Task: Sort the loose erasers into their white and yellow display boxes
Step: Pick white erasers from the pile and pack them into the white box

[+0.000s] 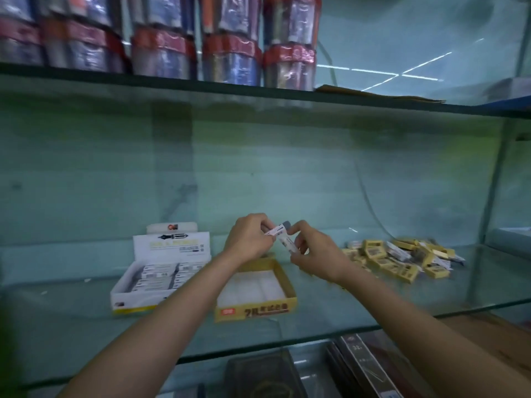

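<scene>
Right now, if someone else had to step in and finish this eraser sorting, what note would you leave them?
Left hand and right hand together pinch white-sleeved erasers above the yellow box.
White box, left on the glass shelf: rows of white-sleeved erasers already in.
Yellow box: looks empty.
Loose pile, right: mostly yellow erasers, a few white, unsorted.
Left: held ones into the white box, then the pile.

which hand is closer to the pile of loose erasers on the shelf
Right. The right hand holds white erasers just left of the loose eraser pile; the left hand is farther left, above the yellow box.
</scene>
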Available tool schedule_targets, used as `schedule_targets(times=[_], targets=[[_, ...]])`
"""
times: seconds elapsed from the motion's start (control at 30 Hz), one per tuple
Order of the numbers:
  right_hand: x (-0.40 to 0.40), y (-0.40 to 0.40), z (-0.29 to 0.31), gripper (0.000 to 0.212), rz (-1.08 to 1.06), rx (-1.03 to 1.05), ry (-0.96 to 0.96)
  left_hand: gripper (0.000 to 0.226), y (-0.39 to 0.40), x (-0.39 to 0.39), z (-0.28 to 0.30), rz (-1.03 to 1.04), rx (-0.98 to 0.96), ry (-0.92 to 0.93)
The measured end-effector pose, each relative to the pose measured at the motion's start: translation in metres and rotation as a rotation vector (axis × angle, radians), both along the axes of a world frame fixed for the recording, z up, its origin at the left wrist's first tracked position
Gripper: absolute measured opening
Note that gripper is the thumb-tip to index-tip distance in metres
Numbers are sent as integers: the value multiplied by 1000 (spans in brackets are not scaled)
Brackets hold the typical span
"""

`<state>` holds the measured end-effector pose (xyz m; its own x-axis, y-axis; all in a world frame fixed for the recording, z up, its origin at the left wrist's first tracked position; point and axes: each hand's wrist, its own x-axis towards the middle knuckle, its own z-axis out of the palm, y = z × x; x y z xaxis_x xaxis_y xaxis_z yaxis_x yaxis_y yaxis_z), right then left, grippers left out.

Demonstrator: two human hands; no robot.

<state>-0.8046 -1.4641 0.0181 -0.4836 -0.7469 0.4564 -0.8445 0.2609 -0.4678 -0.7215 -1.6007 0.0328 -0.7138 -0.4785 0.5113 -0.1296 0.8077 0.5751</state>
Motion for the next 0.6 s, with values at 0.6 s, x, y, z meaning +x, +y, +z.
schedule_targets(times=[0.6], targets=[[83, -120, -1, 34, 320, 20, -305, 20, -115, 161, -7, 195, -110, -273]])
